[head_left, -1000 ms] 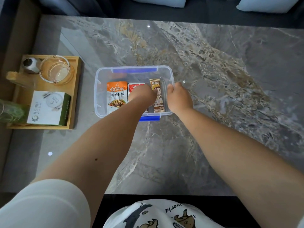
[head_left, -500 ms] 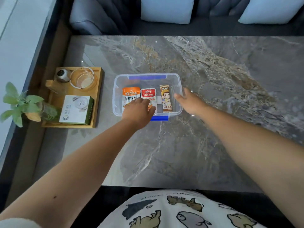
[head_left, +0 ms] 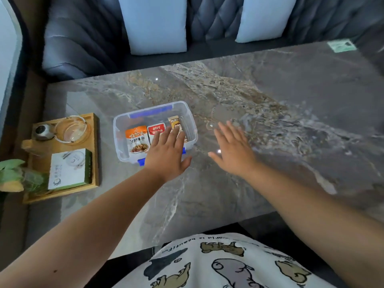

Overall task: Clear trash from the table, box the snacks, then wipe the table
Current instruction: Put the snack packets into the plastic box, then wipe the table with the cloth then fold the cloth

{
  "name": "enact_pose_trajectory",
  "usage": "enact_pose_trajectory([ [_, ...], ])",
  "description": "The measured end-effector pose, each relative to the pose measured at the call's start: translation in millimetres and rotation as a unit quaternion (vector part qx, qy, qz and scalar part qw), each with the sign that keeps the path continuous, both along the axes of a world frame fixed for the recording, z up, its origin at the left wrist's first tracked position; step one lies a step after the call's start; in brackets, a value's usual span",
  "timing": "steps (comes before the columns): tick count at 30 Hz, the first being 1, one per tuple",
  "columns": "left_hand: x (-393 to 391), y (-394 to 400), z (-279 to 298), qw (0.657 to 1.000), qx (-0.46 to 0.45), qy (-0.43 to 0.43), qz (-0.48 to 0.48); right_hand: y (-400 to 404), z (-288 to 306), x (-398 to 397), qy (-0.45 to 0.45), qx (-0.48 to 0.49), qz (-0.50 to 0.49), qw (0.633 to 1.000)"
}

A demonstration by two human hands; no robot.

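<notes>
Snacks sit boxed already: an orange pack [head_left: 137, 138], a red pack [head_left: 155, 130] and a tan bar [head_left: 175, 123] lie side by side in the clear box [head_left: 122, 129], which rests lidless on the table [head_left: 291, 104] just right of the wooden tray [head_left: 94, 146]. Our left hand [head_left: 168, 151] hovers over the box's near right corner, fingers spread and holding nothing; our right hand [head_left: 233, 149] floats above bare marble beside the box, fingers fanned, also empty. We see no lid and no cloth in view — so the wipe may stall while we look for them. A careless sweep could nudge the light box toward the tray and knock the glass dish [head_left: 71, 129] there. We judge the marble looks slick, so the box may slide under a push — better to steady it first.
</notes>
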State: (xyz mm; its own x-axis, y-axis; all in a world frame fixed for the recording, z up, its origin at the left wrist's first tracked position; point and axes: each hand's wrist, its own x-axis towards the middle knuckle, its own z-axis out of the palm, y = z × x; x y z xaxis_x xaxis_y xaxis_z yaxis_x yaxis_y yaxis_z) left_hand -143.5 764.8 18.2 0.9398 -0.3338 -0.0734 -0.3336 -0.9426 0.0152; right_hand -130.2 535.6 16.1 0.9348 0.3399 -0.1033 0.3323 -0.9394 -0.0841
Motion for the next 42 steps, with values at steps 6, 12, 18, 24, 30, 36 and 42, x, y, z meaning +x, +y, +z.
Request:
enact_pose_trajectory([
  [6, -0.2, -48.3, 1.9, 0.998, -0.016, -0.009, -0.066, -39.8, 2.7, -26.1, -0.003, -0.005, -0.033, 0.999],
  [12, 5.0, -104.7, 7.1, 0.994, -0.015, -0.012, -0.108, -96.9, 10.2, -40.5, -0.006, 0.015, -0.072, 0.997],
  [18, 4.6, -193.2, 8.0, 0.989, -0.035, -0.012, -0.141, -179.9, 10.0, -59.2, 0.006, 0.022, -0.097, 0.995],
  [24, -1.8, -293.9, -3.6, 0.987, -0.043, 0.025, -0.151, -281.9, 6.9, -78.7, 0.012, 0.030, -0.117, 0.993],
  [30, -3.4, -367.1, -6.5, 0.981, -0.036, 0.054, -0.181, -361.8, 9.0, -97.4, 0.035, 0.028, -0.152, 0.987],
  [36, 4.1, -409.5, -8.8, 0.972, -0.017, 0.069, -0.223, -401.8, 4.4, -109.3, 0.031, 0.038, -0.208, 0.977],
  [42, 18.5, -443.7, -14.5, 0.959, -0.011, 0.079, -0.272, -427.2, 0.6, -119.7, 0.016, 0.045, -0.261, 0.964],
])
